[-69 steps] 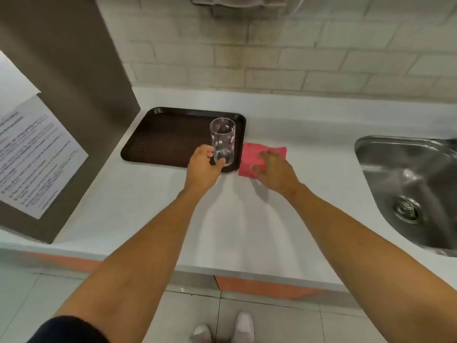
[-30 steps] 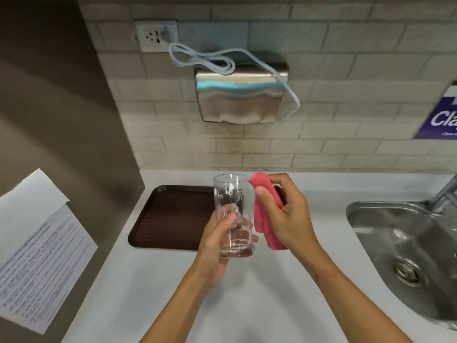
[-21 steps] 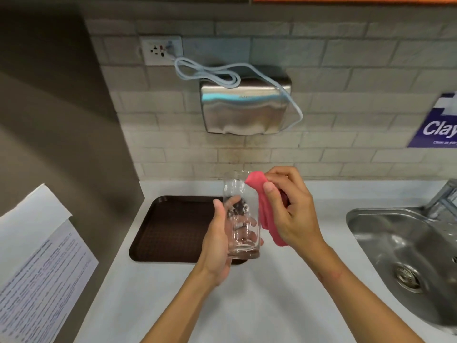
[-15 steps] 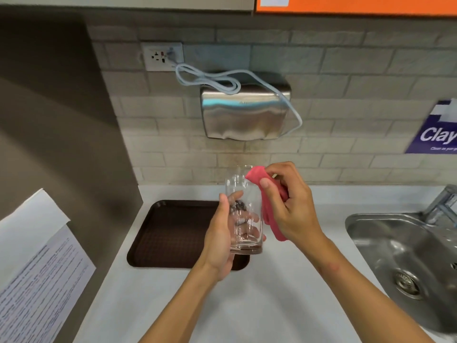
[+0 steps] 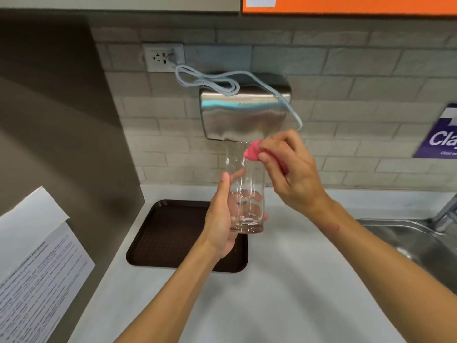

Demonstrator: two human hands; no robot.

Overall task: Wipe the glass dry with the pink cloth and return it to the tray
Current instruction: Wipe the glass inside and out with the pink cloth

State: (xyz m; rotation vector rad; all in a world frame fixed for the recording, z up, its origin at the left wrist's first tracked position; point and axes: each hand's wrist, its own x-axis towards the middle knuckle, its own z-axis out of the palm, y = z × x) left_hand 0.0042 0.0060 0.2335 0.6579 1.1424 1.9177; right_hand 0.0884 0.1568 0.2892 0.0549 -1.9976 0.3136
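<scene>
A tall clear glass point(image 5: 245, 174) is held upright in the air above the counter, with my left hand point(image 5: 221, 219) wrapped around its lower half. My right hand point(image 5: 289, 172) pinches the bunched pink cloth point(image 5: 252, 151) and presses it against the glass's rim on the right side. Most of the cloth is hidden behind my fingers. The dark brown tray point(image 5: 170, 233) lies bare on the white counter below the glass, against the left wall.
A steel hand dryer point(image 5: 243, 112) with a looped white cable hangs on the brick wall just behind the glass. A steel sink point(image 5: 415, 241) sits at the right. Printed paper sheets point(image 5: 34, 266) hang on the grey panel at left.
Both hands have lifted the glass and cloth off the counter and up toward the dryer. The cloth now sits at the rim instead of beside the glass.
</scene>
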